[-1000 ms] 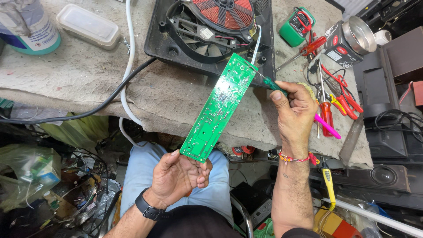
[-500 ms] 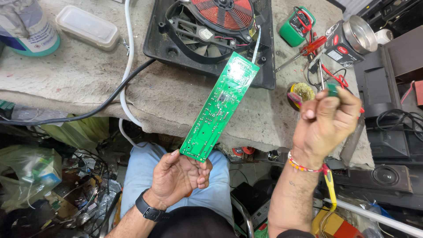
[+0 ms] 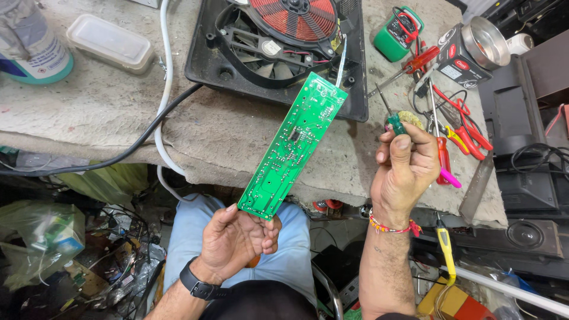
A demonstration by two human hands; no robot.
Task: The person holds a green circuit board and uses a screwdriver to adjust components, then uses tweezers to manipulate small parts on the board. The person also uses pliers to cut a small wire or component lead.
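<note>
Head view: left hand [image 3: 237, 240] pinches the near end of the green board [image 3: 294, 144], which slants up over the bench [image 3: 219, 133] edge toward the open cooker [image 3: 284, 41]. Right hand [image 3: 406, 172] hovers beside it, fingers closed around a screwdriver [image 3: 392, 118], tip clear of the board. Judged step: inspecting the board. Bringing the tip back would need a steady aim.
</note>
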